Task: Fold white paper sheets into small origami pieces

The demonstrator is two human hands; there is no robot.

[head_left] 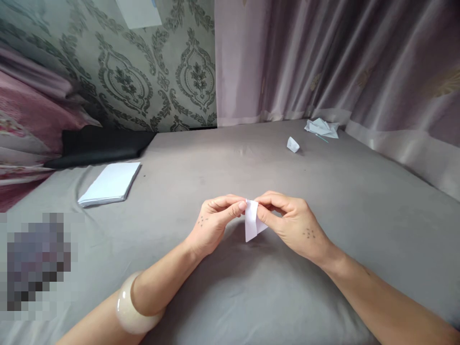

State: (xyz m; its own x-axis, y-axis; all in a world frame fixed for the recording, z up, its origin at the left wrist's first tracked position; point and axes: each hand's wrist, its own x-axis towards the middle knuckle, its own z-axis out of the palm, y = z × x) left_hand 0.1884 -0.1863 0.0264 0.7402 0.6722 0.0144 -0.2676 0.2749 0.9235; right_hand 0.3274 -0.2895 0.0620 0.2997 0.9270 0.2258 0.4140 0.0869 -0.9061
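Observation:
A small folded piece of white paper (251, 222) is held up between my two hands, over the grey sheet. My left hand (215, 221) pinches its upper left corner between thumb and fingers. On the other side my right hand (292, 223) grips the paper's upper right edge, the thumb in front and the fingers behind. The paper hangs down from the fingertips with a crease down its front. Part of it is hidden behind the right thumb.
A stack of white paper (111, 183) lies at the left, near a black item (104, 146). Farther back at the right are a small folded paper piece (293, 144), a heap of folded papers (321, 128) and a thin greenish stick (322, 138). Curtains (273, 62) hang behind.

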